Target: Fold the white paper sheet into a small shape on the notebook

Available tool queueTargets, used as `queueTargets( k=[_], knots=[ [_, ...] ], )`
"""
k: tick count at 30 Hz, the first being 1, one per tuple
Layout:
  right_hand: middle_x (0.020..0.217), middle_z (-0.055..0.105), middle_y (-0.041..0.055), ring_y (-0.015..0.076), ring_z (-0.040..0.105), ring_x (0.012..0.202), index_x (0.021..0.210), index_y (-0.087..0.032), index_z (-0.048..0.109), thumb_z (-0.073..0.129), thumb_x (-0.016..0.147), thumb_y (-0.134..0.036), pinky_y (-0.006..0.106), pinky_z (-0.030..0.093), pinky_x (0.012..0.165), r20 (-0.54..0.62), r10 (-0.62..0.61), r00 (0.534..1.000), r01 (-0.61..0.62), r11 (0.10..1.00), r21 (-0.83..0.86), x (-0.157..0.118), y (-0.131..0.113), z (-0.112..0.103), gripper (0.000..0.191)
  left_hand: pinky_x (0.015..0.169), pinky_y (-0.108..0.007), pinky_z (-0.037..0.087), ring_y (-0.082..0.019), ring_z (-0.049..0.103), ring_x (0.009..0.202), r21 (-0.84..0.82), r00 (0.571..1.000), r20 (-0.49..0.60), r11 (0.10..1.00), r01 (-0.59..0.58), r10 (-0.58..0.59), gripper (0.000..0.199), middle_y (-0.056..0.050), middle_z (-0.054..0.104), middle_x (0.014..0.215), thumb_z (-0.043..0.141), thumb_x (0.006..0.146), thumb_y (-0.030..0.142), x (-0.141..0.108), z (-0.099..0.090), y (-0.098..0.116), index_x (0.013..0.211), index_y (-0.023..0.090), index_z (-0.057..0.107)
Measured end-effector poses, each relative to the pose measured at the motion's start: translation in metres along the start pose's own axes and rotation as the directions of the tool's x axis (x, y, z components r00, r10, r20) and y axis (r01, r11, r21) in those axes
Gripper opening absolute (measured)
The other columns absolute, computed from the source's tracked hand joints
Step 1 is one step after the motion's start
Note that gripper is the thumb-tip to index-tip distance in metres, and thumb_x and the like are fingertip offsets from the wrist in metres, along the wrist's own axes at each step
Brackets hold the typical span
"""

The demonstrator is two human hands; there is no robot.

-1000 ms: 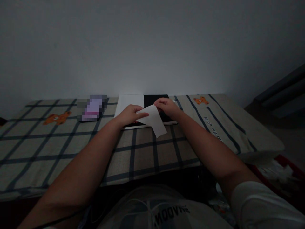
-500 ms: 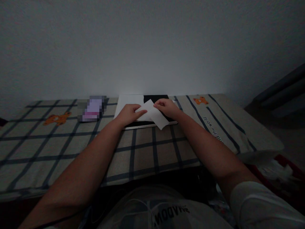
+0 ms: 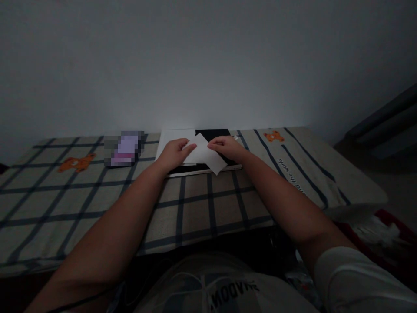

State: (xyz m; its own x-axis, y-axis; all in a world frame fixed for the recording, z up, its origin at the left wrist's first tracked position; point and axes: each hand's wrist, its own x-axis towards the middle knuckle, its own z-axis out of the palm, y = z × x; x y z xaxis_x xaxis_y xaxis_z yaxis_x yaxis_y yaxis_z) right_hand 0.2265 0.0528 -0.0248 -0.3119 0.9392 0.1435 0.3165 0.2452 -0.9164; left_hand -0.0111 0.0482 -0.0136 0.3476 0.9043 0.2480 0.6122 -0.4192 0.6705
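A small white piece of paper (image 3: pixel 206 155) is tilted between my two hands, one corner pointing at the wall and another hanging toward me. My left hand (image 3: pixel 176 153) pinches its left edge between thumb and fingers. On the opposite edge, my right hand (image 3: pixel 226 147) is closed with thumb and forefinger on the paper. Beneath both hands lies a flat black board or book (image 3: pixel 213 134), its left part covered by a larger white sheet (image 3: pixel 176 134). My palms and wrists hide some of the sheet and board.
A checked cloth (image 3: pixel 195 213) with bear prints covers the table, which stands against a grey wall (image 3: pixel 208 65). A blurred-out, phone-like object (image 3: pixel 125 150) lies on the left. Below the table's right end is a red container (image 3: pixel 397 226) with crumpled white material.
The small paper and my left hand have shifted slightly left and toward the wall. My right hand stays almost in place, its fingers still on the paper.
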Motion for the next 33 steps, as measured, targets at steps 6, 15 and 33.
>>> queueTargets(
  k=[6, 15, 33],
  knots=[
    [0.078, 0.067, 0.0028, 0.0172, 0.057, 0.072, 0.082, -0.018, 0.069, 0.064, 0.083, -0.036, 0.03, 0.044, 0.067, -0.026, 0.015, 1.0, -0.015, 1.0, -0.007, 0.0012, 0.0002, 0.0012, 0.018, 0.057, -0.025, 0.036, -0.014, 0.049, 0.065, -0.082, 0.995, 0.005, 0.992, 0.096, -0.096, 0.041, -0.001, 0.062, 0.07, 0.063, 0.082, 0.057, 0.0014, -0.0026, -0.0006, 0.082, 0.016, 0.066],
    [0.078, 0.065, 0.0018, 0.0163, 0.055, 0.071, 0.083, -0.019, 0.067, 0.066, 0.081, -0.037, 0.029, 0.04, 0.064, 0.019, 0.017, 1.0, -0.017, 1.0, 0.0, -0.0013, -0.0003, 0.0025, 0.018, 0.055, -0.024, 0.036, -0.014, 0.052, 0.063, -0.117, 0.99, 0.032, 0.983, 0.139, -0.136, 0.041, -0.002, 0.066, 0.073, 0.069, 0.078, 0.056, 0.002, -0.0039, 0.0004, 0.084, 0.016, 0.069],
    [0.067, 0.051, -0.0021, 0.0123, 0.041, 0.06, 0.071, -0.02, 0.059, 0.065, 0.084, -0.045, 0.029, 0.029, 0.057, 0.151, -0.01, 0.988, 0.034, 0.987, -0.158, -0.0044, -0.0056, -0.0008, 0.029, 0.05, -0.024, 0.034, -0.013, 0.049, 0.057, -0.197, 0.979, 0.135, 0.965, 0.175, -0.15, 0.043, -0.003, 0.063, 0.068, 0.068, 0.079, 0.059, -0.001, -0.0047, 0.0063, 0.086, 0.016, 0.071]
  ],
)
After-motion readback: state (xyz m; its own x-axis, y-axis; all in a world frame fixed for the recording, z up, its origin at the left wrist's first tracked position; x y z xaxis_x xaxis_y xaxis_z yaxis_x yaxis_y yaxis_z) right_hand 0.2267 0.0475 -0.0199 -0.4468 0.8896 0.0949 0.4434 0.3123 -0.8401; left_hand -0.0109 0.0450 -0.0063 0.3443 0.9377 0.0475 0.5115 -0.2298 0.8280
